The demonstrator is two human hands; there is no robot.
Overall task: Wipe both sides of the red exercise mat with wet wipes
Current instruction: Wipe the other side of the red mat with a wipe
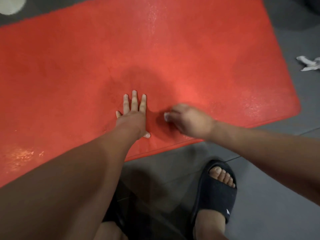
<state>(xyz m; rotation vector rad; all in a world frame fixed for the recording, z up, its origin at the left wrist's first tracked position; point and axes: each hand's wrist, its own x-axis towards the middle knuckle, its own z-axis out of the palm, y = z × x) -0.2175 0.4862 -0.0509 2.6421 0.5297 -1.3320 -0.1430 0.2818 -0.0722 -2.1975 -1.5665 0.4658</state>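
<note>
The red exercise mat (173, 49) lies flat on the grey floor and fills most of the view, with wet shiny patches near its top middle and right edge. My left hand (133, 115) presses flat on the mat, fingers straight and spread. Just right of it, my right hand (188, 118) is curled and blurred, pressed down on the mat near its front edge. A small white bit of a wet wipe (166, 116) shows at its fingertips; the rest is hidden under the hand.
Crumpled used wipes (310, 64) lie on the grey floor (277, 170) beyond the mat's right edge. My foot in a black slide sandal (216, 191) stands just before the mat's front edge. A white round object (10, 4) sits at the top left corner.
</note>
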